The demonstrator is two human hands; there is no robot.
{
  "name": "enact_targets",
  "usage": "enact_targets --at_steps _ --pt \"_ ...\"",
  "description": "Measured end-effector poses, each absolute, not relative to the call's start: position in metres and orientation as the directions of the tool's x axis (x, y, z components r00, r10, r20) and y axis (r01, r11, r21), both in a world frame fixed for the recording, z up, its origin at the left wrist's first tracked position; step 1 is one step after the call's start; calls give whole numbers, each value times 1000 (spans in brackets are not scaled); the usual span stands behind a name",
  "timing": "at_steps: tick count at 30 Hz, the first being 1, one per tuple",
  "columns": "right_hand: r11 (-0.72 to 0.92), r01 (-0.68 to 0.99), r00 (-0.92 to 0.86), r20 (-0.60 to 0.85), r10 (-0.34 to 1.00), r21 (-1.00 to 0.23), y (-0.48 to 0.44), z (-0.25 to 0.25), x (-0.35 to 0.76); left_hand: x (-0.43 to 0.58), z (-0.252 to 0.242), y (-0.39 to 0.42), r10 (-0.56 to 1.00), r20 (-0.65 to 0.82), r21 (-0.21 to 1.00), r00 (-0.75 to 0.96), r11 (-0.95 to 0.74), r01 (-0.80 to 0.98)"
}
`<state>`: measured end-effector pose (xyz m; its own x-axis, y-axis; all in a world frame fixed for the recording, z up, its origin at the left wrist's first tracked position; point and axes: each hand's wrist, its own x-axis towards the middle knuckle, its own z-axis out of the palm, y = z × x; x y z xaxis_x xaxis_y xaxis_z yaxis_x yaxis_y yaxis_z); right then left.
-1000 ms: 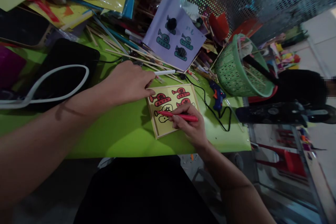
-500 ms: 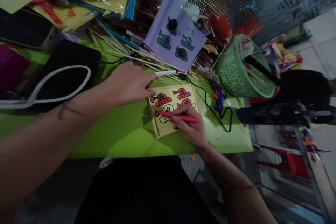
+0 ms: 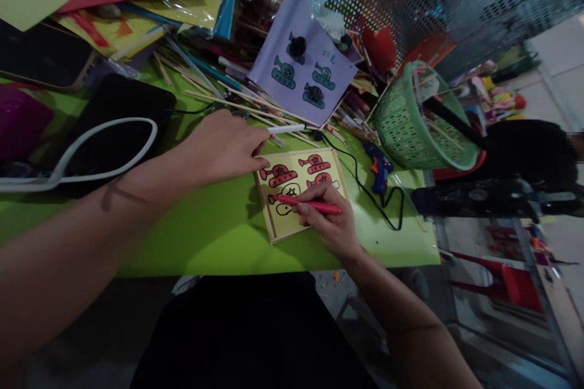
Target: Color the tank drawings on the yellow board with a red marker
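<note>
My right hand [image 3: 329, 219] pinches a red marker [image 3: 325, 206], its tip on the outlined tank at the lower left of a yellow card [image 3: 298, 225] edged with thin wooden sticks. Three other tank drawings on the card are red, one partly behind my right fingers. My left hand [image 3: 225, 147] lies palm down, thumb stretched out at the card's upper left edge. Beyond its fingers a white pen-like stick [image 3: 286, 129] pokes out; whether the hand touches it cannot be seen. Both rest over the green tabletop [image 3: 191, 237].
Wooden sticks [image 3: 228, 100] and a purple sheet with tank drawings [image 3: 314, 61] lie behind the card. To the right are a blue glue gun [image 3: 378, 167] with a black cord and a green basket [image 3: 401, 127]. A white looped tube [image 3: 109, 118] crosses a black item on the left.
The view has tilted slightly. The marker tip has shifted very little on the outlined tank; my left hand stays in place.
</note>
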<state>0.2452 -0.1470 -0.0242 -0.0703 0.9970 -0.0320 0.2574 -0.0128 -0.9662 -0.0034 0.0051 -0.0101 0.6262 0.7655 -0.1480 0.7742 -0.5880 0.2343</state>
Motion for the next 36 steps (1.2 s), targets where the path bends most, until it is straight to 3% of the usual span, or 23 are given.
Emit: enact_targets --at_steps 36 --pt "-35 232 -65 -52 997 -972 -148 -20 246 -2 -9 2 794 -139 288 592 -540 791"
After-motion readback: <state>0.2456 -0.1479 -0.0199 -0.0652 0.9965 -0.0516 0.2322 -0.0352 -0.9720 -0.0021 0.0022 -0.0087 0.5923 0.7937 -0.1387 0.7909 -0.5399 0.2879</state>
